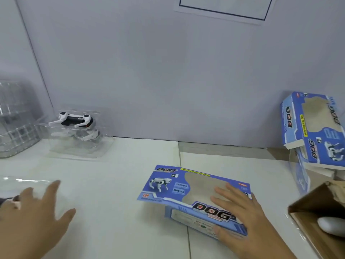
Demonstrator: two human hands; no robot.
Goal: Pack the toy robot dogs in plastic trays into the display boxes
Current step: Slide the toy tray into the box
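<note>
I am pressing my right hand [240, 212], fingers spread flat, on a blue display box [188, 195] lying window-up on the white table [115, 184], while my left hand [35, 208] is reaching, fingers apart and holding nothing, toward clear plastic at the left edge that is too blurred to name. A toy robot dog [75, 119] is sitting in its plastic tray [80, 143] against the back wall, well apart from the box. I am judging this the box-steadying step; next comes fetching a trayed dog and sliding it in through an open end. Open table is lying between my hands; more boxes [313, 128] and a brown carton [317, 212] are crowding the right edge.
</note>
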